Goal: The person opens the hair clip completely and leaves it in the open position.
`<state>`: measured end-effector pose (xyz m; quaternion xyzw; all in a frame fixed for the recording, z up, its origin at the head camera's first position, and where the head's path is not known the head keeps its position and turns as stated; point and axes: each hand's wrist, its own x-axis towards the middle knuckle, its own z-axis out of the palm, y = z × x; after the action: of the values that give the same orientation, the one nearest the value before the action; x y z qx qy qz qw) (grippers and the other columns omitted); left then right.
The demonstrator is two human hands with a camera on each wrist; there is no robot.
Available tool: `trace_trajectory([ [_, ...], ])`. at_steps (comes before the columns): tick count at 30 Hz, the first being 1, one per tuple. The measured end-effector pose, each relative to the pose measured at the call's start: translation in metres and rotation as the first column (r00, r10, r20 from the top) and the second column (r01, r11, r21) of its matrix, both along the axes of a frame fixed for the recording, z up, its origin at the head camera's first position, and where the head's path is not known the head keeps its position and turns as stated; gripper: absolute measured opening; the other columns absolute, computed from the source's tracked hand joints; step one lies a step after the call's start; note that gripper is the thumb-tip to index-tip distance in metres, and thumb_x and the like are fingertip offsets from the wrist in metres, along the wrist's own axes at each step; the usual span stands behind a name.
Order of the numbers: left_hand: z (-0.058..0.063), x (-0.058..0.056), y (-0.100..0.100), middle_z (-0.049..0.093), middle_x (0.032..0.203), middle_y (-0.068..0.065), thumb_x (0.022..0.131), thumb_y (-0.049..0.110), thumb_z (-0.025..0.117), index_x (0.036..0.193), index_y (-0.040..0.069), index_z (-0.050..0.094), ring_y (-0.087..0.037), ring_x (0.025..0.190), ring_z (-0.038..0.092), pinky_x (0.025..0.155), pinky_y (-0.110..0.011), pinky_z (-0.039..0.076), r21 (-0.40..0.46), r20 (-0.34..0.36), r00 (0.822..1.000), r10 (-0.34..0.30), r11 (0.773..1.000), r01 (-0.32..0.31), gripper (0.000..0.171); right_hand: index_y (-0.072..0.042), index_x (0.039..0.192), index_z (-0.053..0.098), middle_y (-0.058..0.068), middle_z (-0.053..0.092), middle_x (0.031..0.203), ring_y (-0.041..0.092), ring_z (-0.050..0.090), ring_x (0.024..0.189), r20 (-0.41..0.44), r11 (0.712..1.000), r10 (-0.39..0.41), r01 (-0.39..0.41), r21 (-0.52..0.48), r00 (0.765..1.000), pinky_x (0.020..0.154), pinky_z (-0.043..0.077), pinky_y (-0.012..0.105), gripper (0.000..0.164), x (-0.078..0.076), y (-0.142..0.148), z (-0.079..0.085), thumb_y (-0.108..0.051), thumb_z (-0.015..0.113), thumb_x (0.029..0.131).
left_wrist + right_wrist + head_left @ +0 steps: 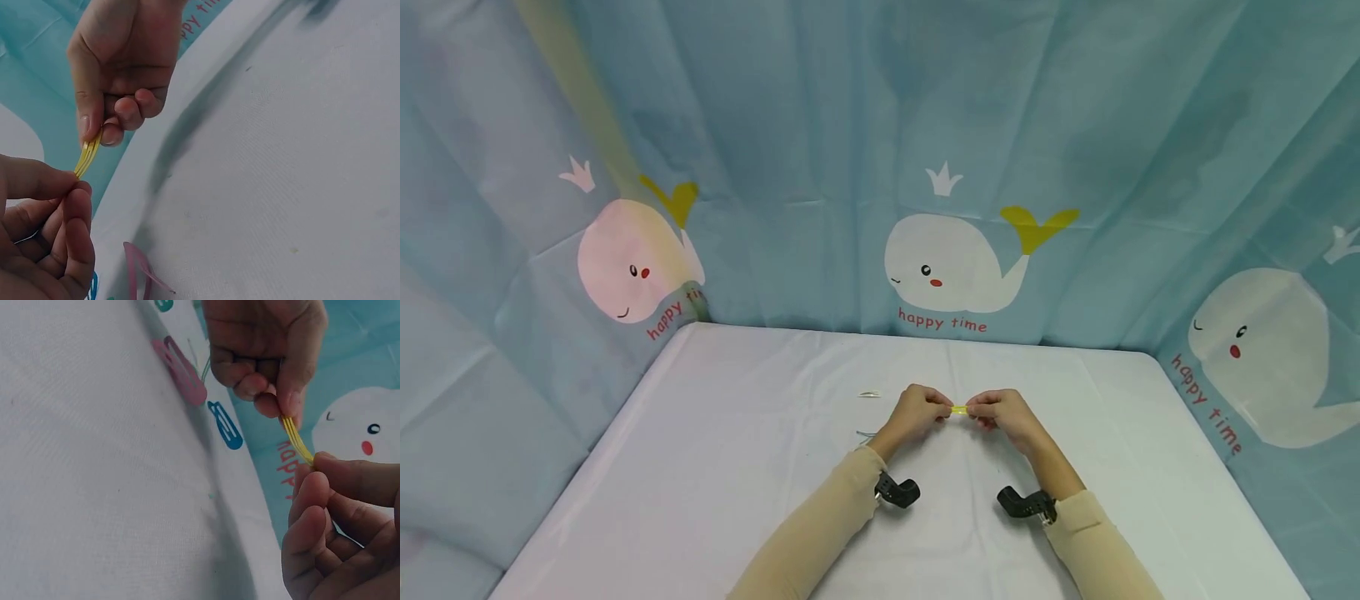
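A yellow snap hair clip (958, 409) is stretched between the two hands above the table, bowed along its length. My left hand (917, 410) pinches one end with thumb and fingers. The opposite end is pinched by my right hand (1006, 412). In the left wrist view the slotted middle of the yellow clip (88, 155) shows between the fingertips, and both its ends are covered. Beyond the left hand in the right wrist view lie a pink snap hair clip (182, 372), a blue one (226, 425) and part of a green one (164, 305).
A white cloth covers the table (700, 467). Left of the hands lie a small pale object (868, 394) and a thin bluish one (865, 434), the latter partly behind the left wrist. A blue whale-print curtain (820, 250) hangs around the table's back and sides.
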<state>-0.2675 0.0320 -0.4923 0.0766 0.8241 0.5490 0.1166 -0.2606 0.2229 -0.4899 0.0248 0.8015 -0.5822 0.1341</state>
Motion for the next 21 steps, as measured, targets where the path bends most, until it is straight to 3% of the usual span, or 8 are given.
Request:
trace_trajectory([
  [10,0.002,0.002,-0.009,0.074,0.086,-0.011,0.086,0.008,0.068,0.095,0.002,0.076,-0.007,0.068,0.058,0.063,-0.02,0.047,0.08,-0.016,0.999,-0.027,0.996,0.029,0.014,0.013,0.101,0.066,-0.001,0.066,0.072,0.011,0.055,0.061,0.014,0.994,0.044,-0.042,-0.096,0.999,0.057,0.047,0.025,0.022,0.004,-0.002,0.006,-0.008,0.064,0.092],
  [15,0.003,0.001,-0.014,0.075,0.09,-0.012,0.087,0.011,0.067,0.098,0.004,0.076,-0.009,0.072,0.06,0.065,-0.022,0.048,0.102,0.013,0.999,-0.029,0.994,0.028,0.016,0.01,0.1,0.067,-0.002,0.066,0.073,0.01,0.055,0.061,-0.004,0.994,0.035,-0.035,-0.106,0.999,0.058,0.048,0.023,0.021,0.007,-0.005,0.011,-0.009,0.065,0.091],
  [21,0.005,0.002,-0.017,0.075,0.092,-0.011,0.089,0.016,0.067,0.101,0.003,0.076,-0.009,0.075,0.064,0.07,-0.025,0.053,0.179,0.077,0.997,-0.032,0.984,0.018,0.019,0.007,0.1,0.068,-0.001,0.068,0.077,0.009,0.057,0.063,0.016,0.98,0.015,-0.011,-0.197,1.0,0.061,0.05,0.022,0.018,0.01,-0.008,0.017,-0.008,0.061,0.093],
])
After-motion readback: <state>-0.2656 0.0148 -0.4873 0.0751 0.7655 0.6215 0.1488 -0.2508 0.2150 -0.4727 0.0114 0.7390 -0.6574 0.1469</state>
